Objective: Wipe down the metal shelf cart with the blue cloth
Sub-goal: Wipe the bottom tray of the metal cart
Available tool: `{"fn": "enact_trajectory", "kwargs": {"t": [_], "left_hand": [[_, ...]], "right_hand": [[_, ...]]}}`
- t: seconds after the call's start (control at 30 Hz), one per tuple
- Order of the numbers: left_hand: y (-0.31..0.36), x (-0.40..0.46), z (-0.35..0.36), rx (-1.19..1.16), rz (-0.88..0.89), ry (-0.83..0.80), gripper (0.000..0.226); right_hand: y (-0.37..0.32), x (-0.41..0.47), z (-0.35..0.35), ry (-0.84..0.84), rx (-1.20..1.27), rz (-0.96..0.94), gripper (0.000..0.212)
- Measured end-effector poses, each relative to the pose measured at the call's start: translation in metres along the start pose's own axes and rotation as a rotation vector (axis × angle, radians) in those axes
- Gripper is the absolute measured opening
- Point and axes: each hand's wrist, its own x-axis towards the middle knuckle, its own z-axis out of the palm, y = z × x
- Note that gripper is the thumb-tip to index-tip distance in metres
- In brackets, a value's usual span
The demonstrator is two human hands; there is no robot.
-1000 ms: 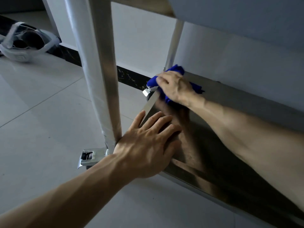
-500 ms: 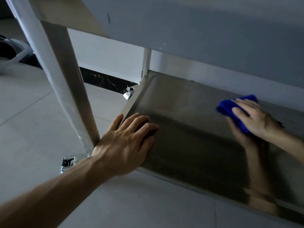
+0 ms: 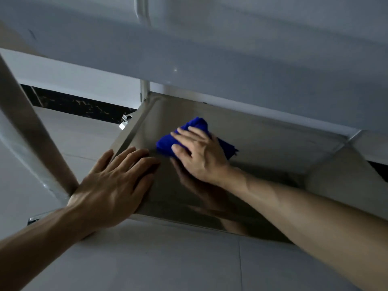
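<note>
The metal shelf cart's bottom shelf (image 3: 273,148) is a shiny steel sheet low over the floor, mirroring my arms. A bunched blue cloth (image 3: 168,143) lies on its left half. My right hand (image 3: 201,154) presses flat on the cloth, fingers spread and pointing left. My left hand (image 3: 117,185) rests palm down on the shelf's front left corner, next to the cart's front left leg (image 3: 31,148), holding nothing. The upper shelf (image 3: 210,49) overhangs and hides the back of the lower one.
Pale floor tiles (image 3: 147,259) spread in front and to the left. A wall with a dark baseboard (image 3: 79,103) runs behind the cart. A caster brake (image 3: 125,121) sticks out at the back left leg, another caster (image 3: 33,219) under my left wrist.
My right hand has swept the blue cloth from the shelf's right side back to the left, close to my left hand. The view has dropped lower under the upper shelf. My left hand stays put.
</note>
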Motion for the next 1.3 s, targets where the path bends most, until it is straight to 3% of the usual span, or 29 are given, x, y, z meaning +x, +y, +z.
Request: {"fn": "enact_trajectory", "kwargs": {"t": [0.13,0.23,0.43,0.57,0.67,0.73,0.83,0.93,1.03,1.17,1.3], "left_hand": [[-0.004,0.005,0.008,0.068,0.02,-0.05,0.066],[-0.005,0.008,0.01,0.102,0.022,-0.075,0.066],[0.005,0.01,-0.005,0.12,0.031,-0.04,0.063],[0.04,0.043,-0.014,-0.058,0.017,0.064,0.041],[0.075,0.075,-0.003,-0.124,0.074,-0.076,0.06],[0.09,0.086,0.008,-0.066,0.064,-0.169,0.066],[0.09,0.083,0.022,-0.043,0.052,-0.175,0.073],[0.086,0.08,0.024,-0.045,0.068,-0.14,0.08],[0.088,0.082,0.025,-0.05,0.079,-0.154,0.079],[0.09,0.08,0.027,-0.035,0.077,-0.116,0.076],[0.091,0.08,0.031,-0.029,0.077,-0.096,0.081]], "right_hand": [[0.027,-0.051,-0.03,-0.147,0.032,-0.128,0.05],[0.076,-0.09,-0.058,-0.17,-0.021,-0.064,0.054],[0.194,-0.138,-0.112,-0.042,-0.142,0.496,0.071],[0.222,-0.119,-0.107,-0.026,-0.242,0.762,0.06],[0.21,-0.079,-0.095,-0.017,-0.22,0.894,0.054],[0.189,-0.056,-0.082,-0.001,-0.185,0.848,0.048],[0.138,-0.046,-0.058,0.01,-0.161,0.53,0.047],[0.094,-0.078,-0.051,-0.062,-0.091,0.177,0.05],[0.084,-0.135,-0.065,-0.151,0.009,-0.02,0.052],[0.124,-0.177,-0.094,-0.127,-0.003,-0.037,0.052],[0.186,-0.156,-0.105,-0.031,-0.149,0.283,0.056]]}}
